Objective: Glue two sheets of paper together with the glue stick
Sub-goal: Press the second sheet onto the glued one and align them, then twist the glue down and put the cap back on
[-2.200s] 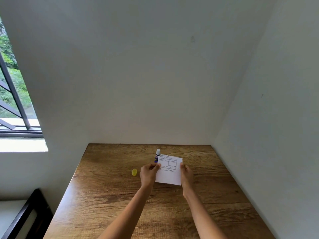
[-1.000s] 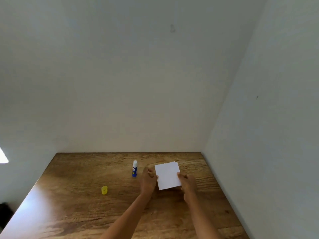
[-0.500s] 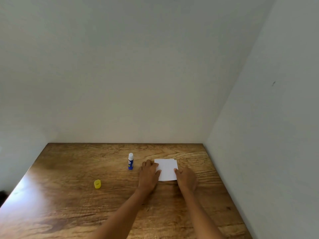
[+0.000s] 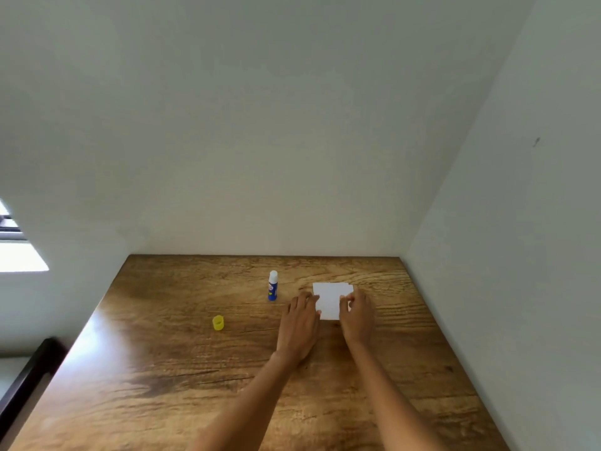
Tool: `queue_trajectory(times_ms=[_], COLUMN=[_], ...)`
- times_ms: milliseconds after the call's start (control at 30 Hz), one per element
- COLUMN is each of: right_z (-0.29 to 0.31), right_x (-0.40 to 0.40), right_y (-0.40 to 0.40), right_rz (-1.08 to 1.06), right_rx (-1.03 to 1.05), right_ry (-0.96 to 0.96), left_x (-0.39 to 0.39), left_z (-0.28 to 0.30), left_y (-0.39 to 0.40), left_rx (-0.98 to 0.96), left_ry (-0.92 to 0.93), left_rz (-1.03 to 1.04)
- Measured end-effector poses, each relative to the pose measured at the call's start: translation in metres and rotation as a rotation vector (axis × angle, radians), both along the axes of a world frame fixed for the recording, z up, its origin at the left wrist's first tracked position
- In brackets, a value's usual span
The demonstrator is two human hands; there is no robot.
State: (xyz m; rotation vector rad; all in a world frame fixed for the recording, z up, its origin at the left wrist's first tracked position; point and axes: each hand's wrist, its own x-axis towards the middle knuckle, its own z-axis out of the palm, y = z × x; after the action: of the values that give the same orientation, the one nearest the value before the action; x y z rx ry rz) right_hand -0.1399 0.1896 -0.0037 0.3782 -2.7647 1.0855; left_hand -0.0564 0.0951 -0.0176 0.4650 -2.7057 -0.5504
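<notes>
A corner of a window [image 4: 19, 252] showed bright at the far left edge of the head view, with a dark piece of furniture [image 4: 29, 382] below it, just off the left edge of the wooden desk [image 4: 169, 369]. The desk sat pushed into a corner of pale walls [image 4: 260, 125].

Taking the glue stick [image 4: 273, 285] as the marker: it stood upright and uncapped on the desk, white tip up, blue body below. Its yellow cap [image 4: 218, 322] lay on the wood to the left of the stick and nearer the person, well apart from it.

Just right of the glue stick and slightly nearer the person, the left hand [image 4: 300, 320] lay palm down on the desk, its fingers straight and relaxed, the fingertips touching the left edge of the white sheets of paper [image 4: 330, 299]. The hand gripped nothing.

The sheets lay flat on the desk to the right of the glue stick, one on top of the other, with a thin sliver of the lower sheet showing along the far right edge, so the two were not quite squared up. The upward face was blank white.

Farthest right of the glue stick, the right hand [image 4: 357, 315] rested on the right side of the sheets, fingers bent down onto the paper near its right edge. Whether it pinched the edge or only pressed on it could not be told at that size.
</notes>
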Motion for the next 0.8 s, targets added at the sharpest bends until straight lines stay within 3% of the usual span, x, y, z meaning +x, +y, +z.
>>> queue_trajectory(times_ms=[100,267,500,800], right_z=[0.005,0.016,0.006,0.007], right_x=[0.027,0.054,0.038,0.049], right_y=[-0.023,-0.072,-0.110,-0.101], right_rz=[0.208,0.421,0.459,0.457], right_rx=[-0.078,-0.056,0.013,-0.189], right_ry=[0.005,-0.171,-0.234,-0.237], left_x=[0.026,0.041,0.027,0.028], left_z=[0.004,0.016,0.014,0.020], left_y=[-0.002,-0.021,-0.059,-0.072], left_rx=[0.139,0.521,0.724,0.828], left_ry=[0.157,0.364,0.265,0.339], left_rz=[0.111,0.330,0.307,0.260])
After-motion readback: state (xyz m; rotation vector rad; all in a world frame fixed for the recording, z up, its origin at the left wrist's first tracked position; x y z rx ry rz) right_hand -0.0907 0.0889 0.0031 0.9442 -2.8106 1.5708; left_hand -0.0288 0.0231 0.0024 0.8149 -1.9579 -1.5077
